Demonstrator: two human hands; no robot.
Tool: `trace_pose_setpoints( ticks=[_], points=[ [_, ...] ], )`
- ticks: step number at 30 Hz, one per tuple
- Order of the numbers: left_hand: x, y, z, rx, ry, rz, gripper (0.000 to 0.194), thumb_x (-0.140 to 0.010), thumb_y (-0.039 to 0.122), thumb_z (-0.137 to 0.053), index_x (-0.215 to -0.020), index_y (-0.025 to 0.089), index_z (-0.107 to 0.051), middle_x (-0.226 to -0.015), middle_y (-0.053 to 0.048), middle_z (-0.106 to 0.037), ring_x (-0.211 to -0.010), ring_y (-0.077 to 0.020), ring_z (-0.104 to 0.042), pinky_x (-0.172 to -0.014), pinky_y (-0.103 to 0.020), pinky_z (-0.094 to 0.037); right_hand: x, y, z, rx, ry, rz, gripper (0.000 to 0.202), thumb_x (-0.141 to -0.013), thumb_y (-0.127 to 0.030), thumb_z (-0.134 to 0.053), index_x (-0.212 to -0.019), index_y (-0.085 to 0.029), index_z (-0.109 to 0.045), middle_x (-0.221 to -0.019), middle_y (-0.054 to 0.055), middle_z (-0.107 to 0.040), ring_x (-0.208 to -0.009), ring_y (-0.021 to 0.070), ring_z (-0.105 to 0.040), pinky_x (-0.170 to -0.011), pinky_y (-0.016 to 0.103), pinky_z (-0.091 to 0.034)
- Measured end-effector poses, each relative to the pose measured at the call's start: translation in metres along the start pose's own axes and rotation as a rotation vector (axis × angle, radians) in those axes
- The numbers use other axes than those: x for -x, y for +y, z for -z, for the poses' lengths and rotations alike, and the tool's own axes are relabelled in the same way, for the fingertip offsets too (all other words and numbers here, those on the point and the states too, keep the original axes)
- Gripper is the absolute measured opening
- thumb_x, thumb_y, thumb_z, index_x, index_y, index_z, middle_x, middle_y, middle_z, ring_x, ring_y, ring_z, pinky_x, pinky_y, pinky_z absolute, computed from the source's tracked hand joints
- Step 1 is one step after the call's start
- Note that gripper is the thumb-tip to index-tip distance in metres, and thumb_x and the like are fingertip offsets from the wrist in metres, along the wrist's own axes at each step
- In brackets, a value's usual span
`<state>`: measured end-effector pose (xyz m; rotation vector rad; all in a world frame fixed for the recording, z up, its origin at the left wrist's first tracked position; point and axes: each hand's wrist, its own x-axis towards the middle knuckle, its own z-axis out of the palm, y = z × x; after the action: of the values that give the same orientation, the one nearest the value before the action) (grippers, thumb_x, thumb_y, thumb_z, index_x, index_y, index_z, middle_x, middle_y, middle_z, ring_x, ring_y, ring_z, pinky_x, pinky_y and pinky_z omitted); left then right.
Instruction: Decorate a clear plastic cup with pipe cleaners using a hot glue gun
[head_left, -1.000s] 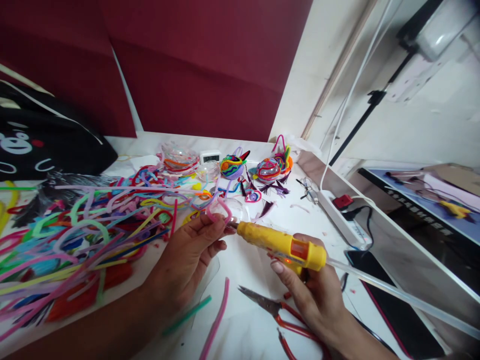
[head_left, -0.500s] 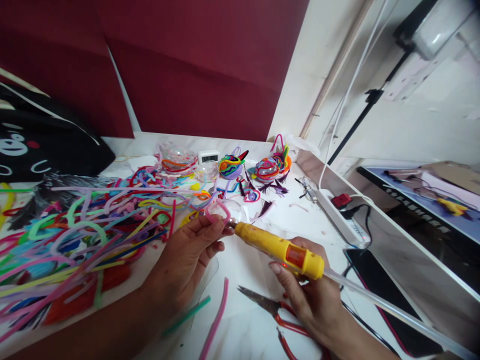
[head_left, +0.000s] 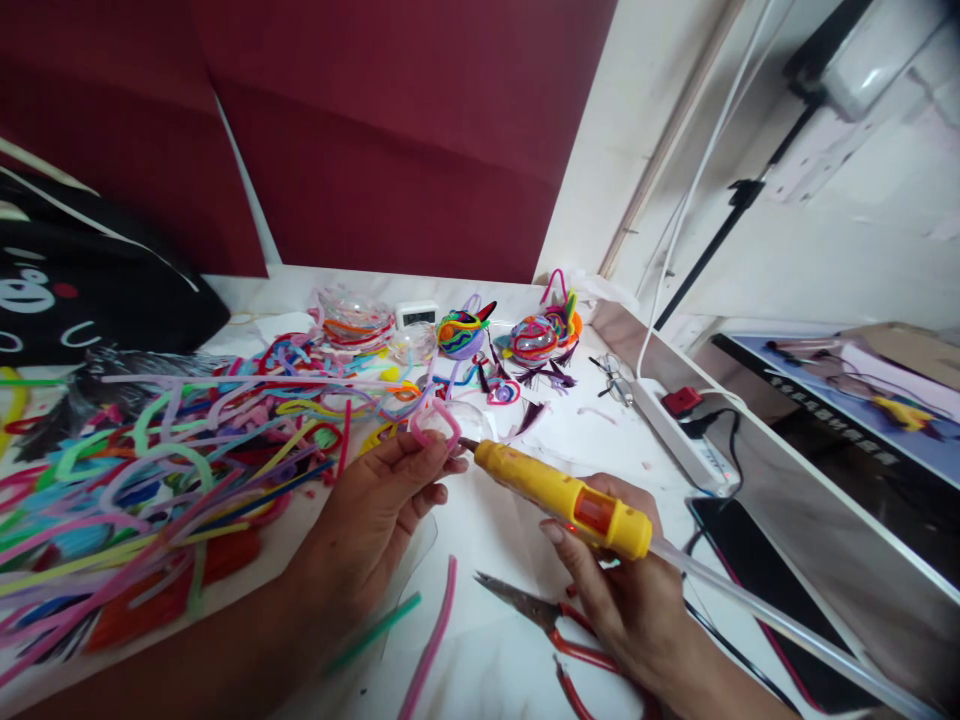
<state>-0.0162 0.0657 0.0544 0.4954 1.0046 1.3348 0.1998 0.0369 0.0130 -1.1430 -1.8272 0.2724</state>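
Note:
Between thumb and fingers, my left hand (head_left: 382, 500) pinches a pink pipe cleaner (head_left: 448, 418) bent into a loop. My right hand (head_left: 630, 580) grips a yellow hot glue gun (head_left: 555, 492), its nozzle pointing left at the loop's right edge; whether they touch I cannot tell. A long clear glue stick (head_left: 765, 595) sticks out of the gun's back end. Below, red-handled pliers (head_left: 536, 610) lie on the table, partly hidden by my right hand. Left of them are a loose pink pipe cleaner (head_left: 435, 640) and a short green one (head_left: 379, 630).
A heap of coloured pipe cleaners (head_left: 165, 480) covers the left side. Several decorated balls (head_left: 461, 335) stand at the back. A power strip (head_left: 686, 435) and a dark phone (head_left: 780, 600) lie on the right, near the table's raised edge (head_left: 825, 480). A black bag (head_left: 97, 280) sits back left.
The glue gun and my right hand have shifted slightly to the right, drawing the nozzle a little away from my left fingers. My left hand stays almost still.

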Motion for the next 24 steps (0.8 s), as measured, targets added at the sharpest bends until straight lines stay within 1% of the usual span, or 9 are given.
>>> trace_pose_setpoints(
  ticks=[6,10,15,17,20,24],
  points=[
    [0.0,0.0,-0.001,-0.002,-0.01,-0.003,0.022,-0.068,0.027,-0.085,-0.083,0.016,-0.073,-0.08,-0.001,-0.072,-0.074,-0.0094,-0.066,-0.056,-0.013,-0.048,-0.005,-0.001,0.001,0.054,0.036,0.096,0.028,-0.09,-0.023,-0.059,-0.118,-0.024,-0.052,-0.098,0.005,-0.064,-0.073,0.0167,-0.064,-0.06,0.027,-0.054],
    [0.0,0.0,-0.001,0.0,-0.002,0.001,0.021,-0.068,0.025,-0.085,-0.083,0.016,-0.073,-0.084,-0.002,-0.072,-0.077,-0.0105,-0.067,-0.056,-0.014,-0.048,-0.007,-0.005,0.002,0.065,0.015,0.108,0.027,-0.091,-0.021,-0.057,-0.117,-0.024,-0.051,-0.097,0.005,-0.064,-0.071,0.0163,-0.064,-0.058,0.027,-0.053],
    [0.0,-0.001,0.001,0.008,-0.014,-0.01,0.019,-0.068,0.025,-0.085,-0.08,0.017,-0.073,-0.084,-0.001,-0.072,-0.076,-0.0103,-0.066,-0.055,-0.014,-0.047,-0.008,-0.01,0.004,0.074,-0.017,0.144,0.024,-0.09,-0.014,-0.056,-0.111,-0.024,-0.052,-0.088,0.003,-0.064,-0.07,0.0166,-0.064,-0.056,0.026,-0.05],
    [-0.001,-0.001,0.001,0.011,-0.01,-0.011,0.019,-0.068,0.024,-0.085,-0.08,0.017,-0.073,-0.083,-0.001,-0.072,-0.076,-0.0099,-0.066,-0.055,-0.013,-0.046,-0.008,-0.011,0.005,0.063,-0.036,0.146,0.024,-0.089,-0.012,-0.057,-0.11,-0.024,-0.053,-0.086,0.002,-0.063,-0.07,0.0163,-0.063,-0.056,0.026,-0.048],
    [-0.001,0.0,0.001,0.015,-0.007,-0.009,0.018,-0.068,0.025,-0.085,-0.08,0.017,-0.073,-0.083,-0.001,-0.072,-0.075,-0.0096,-0.065,-0.054,-0.013,-0.046,-0.007,-0.011,0.006,0.036,-0.065,0.129,0.027,-0.089,-0.013,-0.057,-0.113,-0.023,-0.052,-0.087,0.002,-0.063,-0.069,0.0159,-0.063,-0.058,0.027,-0.049],
    [-0.001,0.0,-0.001,0.02,-0.003,-0.007,0.019,-0.067,0.024,-0.085,-0.079,0.016,-0.074,-0.083,-0.002,-0.072,-0.074,-0.0099,-0.065,-0.054,-0.013,-0.046,-0.006,-0.009,0.005,-0.002,-0.077,0.083,0.029,-0.089,-0.013,-0.059,-0.116,-0.023,-0.051,-0.085,0.001,-0.063,-0.061,0.0136,-0.061,-0.053,0.025,-0.046]
  ],
)
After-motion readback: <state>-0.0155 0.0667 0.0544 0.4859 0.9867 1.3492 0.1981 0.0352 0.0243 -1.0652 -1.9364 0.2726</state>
